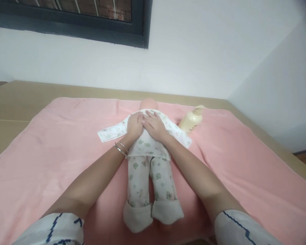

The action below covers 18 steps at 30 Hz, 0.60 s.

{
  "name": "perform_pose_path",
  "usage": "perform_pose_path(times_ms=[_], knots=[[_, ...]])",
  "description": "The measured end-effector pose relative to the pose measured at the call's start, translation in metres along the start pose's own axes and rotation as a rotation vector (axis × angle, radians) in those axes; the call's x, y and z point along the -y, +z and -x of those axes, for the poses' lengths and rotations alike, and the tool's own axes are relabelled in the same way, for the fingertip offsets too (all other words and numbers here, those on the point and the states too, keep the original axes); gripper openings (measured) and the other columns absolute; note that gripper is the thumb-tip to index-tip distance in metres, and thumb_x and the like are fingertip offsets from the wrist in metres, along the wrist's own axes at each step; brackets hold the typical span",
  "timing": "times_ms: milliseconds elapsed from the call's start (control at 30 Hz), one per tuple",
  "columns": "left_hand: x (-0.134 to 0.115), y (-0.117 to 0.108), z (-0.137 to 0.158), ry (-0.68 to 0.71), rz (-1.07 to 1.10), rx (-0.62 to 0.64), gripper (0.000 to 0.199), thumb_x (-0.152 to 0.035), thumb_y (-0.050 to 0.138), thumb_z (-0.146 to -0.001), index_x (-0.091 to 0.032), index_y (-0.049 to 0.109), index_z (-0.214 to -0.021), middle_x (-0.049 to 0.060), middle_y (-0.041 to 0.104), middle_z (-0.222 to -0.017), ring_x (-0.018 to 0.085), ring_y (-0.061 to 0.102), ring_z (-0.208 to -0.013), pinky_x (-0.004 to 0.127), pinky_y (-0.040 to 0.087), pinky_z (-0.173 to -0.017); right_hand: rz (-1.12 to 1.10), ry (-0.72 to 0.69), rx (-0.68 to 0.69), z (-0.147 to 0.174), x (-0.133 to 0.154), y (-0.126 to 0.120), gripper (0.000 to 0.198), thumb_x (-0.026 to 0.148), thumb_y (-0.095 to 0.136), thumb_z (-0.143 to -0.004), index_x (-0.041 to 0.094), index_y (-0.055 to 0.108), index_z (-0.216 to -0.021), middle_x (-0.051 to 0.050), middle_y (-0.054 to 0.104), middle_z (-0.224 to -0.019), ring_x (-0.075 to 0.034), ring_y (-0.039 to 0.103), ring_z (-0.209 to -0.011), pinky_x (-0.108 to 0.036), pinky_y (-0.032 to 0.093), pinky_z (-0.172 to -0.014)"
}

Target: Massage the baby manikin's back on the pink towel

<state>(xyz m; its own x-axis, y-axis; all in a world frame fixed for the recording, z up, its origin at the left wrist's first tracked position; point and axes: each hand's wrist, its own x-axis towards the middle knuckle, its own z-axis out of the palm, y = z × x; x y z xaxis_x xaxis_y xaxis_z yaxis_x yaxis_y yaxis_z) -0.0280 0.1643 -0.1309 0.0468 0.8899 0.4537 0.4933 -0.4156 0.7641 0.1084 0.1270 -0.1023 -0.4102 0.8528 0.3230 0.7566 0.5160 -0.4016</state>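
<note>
A baby doll lies stretched out on a pink blanket [73, 146], its bald head [149, 103] toward the wall. It wears a white printed top [146, 147] with long sleeves spread to both sides, and matching trousers [138, 175] with turned-up cuffs. My left hand [135, 124] rests flat on the upper part of the top. Beside it, my right hand [155, 126] lies flat on the same top, fingers extended and their tips meeting the left hand. Neither hand grasps anything. Whether the doll lies face up or face down I cannot tell.
A cream-coloured pump bottle [192, 120] lies tilted on the blanket, right of the doll, near its sleeve. Around the blanket shows a tan surface [15, 102]. Behind it rises a white wall [188, 58] with a dark-framed window [140, 30].
</note>
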Motion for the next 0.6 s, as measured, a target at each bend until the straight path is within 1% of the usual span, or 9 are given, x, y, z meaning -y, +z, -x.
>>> perform_pose_path(times_ms=[67, 167, 233, 300, 367, 400, 467, 533, 600], knots=[[0.004, -0.002, 0.002, 0.065, -0.023, 0.023, 0.045, -0.034, 0.027, -0.104, -0.019, 0.069, -0.097, 0.014, 0.076, -0.112, 0.026, 0.068, -0.109, 0.044, 0.048, -0.108, 0.035, 0.015, 0.035, 0.000, -0.003, -0.002, 0.050, 0.040, 0.027, -0.109, 0.029, 0.059, -0.146, 0.000, 0.045, -0.164, -0.027, 0.027, -0.160, -0.061, 0.011, -0.132], [0.005, -0.004, 0.004, 0.058, -0.029, 0.009, 0.044, -0.035, 0.031, -0.103, -0.017, 0.071, -0.108, 0.015, 0.074, -0.122, 0.028, 0.066, -0.118, 0.045, 0.046, -0.112, 0.083, 0.073, 0.057, -0.001, -0.013, -0.009, 0.051, 0.042, 0.030, -0.108, 0.028, 0.052, -0.152, -0.003, 0.034, -0.169, -0.029, 0.023, -0.162, -0.063, 0.013, -0.131], [0.003, -0.003, 0.005, 0.027, -0.027, -0.005, 0.044, -0.036, 0.034, -0.103, -0.016, 0.072, -0.112, 0.016, 0.073, -0.127, 0.029, 0.065, -0.123, 0.045, 0.046, -0.114, 0.123, 0.163, 0.042, -0.001, -0.017, -0.014, 0.057, 0.043, 0.029, -0.108, 0.021, 0.043, -0.159, -0.009, 0.027, -0.172, -0.031, 0.022, -0.162, -0.062, 0.016, -0.130], [0.001, -0.003, 0.004, -0.002, -0.024, -0.013, 0.043, -0.036, 0.035, -0.103, -0.016, 0.072, -0.112, 0.016, 0.073, -0.128, 0.029, 0.064, -0.124, 0.045, 0.046, -0.115, 0.191, 0.291, 0.026, 0.002, -0.013, -0.015, 0.065, 0.043, 0.028, -0.107, 0.008, 0.036, -0.161, -0.019, 0.028, -0.170, -0.035, 0.026, -0.160, -0.060, 0.020, -0.130], [0.000, -0.003, 0.004, -0.022, -0.015, -0.021, 0.042, -0.035, 0.036, -0.102, -0.018, 0.073, -0.107, 0.014, 0.074, -0.125, 0.029, 0.065, -0.122, 0.044, 0.047, -0.113, 0.279, 0.401, 0.022, 0.008, 0.002, -0.012, 0.069, 0.041, 0.029, -0.107, -0.004, 0.033, -0.159, -0.030, 0.033, -0.164, -0.041, 0.032, -0.156, -0.059, 0.026, -0.127], [0.000, -0.003, 0.004, -0.026, -0.007, -0.023, 0.041, -0.035, 0.037, -0.102, -0.018, 0.074, -0.104, 0.014, 0.075, -0.122, 0.028, 0.066, -0.119, 0.043, 0.048, -0.112, 0.321, 0.425, 0.025, 0.012, 0.012, -0.008, 0.069, 0.039, 0.030, -0.106, -0.007, 0.033, -0.158, -0.033, 0.034, -0.162, -0.044, 0.033, -0.155, -0.060, 0.028, -0.126], [0.000, -0.002, 0.003, -0.034, 0.018, -0.023, 0.039, -0.034, 0.038, -0.101, -0.019, 0.074, -0.100, 0.012, 0.077, -0.116, 0.028, 0.068, -0.113, 0.042, 0.051, -0.108, 0.370, 0.355, 0.033, 0.020, 0.034, 0.000, 0.068, 0.035, 0.034, -0.105, -0.006, 0.032, -0.159, -0.034, 0.030, -0.164, -0.048, 0.030, -0.155, -0.062, 0.028, -0.124], [0.000, -0.002, 0.002, -0.049, 0.041, -0.026, 0.037, -0.033, 0.040, -0.099, -0.019, 0.074, -0.097, 0.011, 0.078, -0.112, 0.027, 0.069, -0.109, 0.041, 0.052, -0.106, 0.369, 0.247, 0.029, 0.025, 0.050, 0.007, 0.067, 0.031, 0.037, -0.102, -0.003, 0.034, -0.159, -0.030, 0.029, -0.166, -0.048, 0.025, -0.157, -0.064, 0.023, -0.127], [0.001, -0.002, 0.002, -0.064, 0.051, -0.032, 0.036, -0.032, 0.040, -0.099, -0.020, 0.074, -0.094, 0.009, 0.078, -0.109, 0.026, 0.069, -0.108, 0.038, 0.052, -0.105, 0.329, 0.170, 0.045, 0.024, 0.054, 0.007, 0.065, 0.028, 0.038, -0.100, -0.001, 0.037, -0.159, -0.023, 0.031, -0.168, -0.044, 0.021, -0.159, -0.062, 0.017, -0.130]])
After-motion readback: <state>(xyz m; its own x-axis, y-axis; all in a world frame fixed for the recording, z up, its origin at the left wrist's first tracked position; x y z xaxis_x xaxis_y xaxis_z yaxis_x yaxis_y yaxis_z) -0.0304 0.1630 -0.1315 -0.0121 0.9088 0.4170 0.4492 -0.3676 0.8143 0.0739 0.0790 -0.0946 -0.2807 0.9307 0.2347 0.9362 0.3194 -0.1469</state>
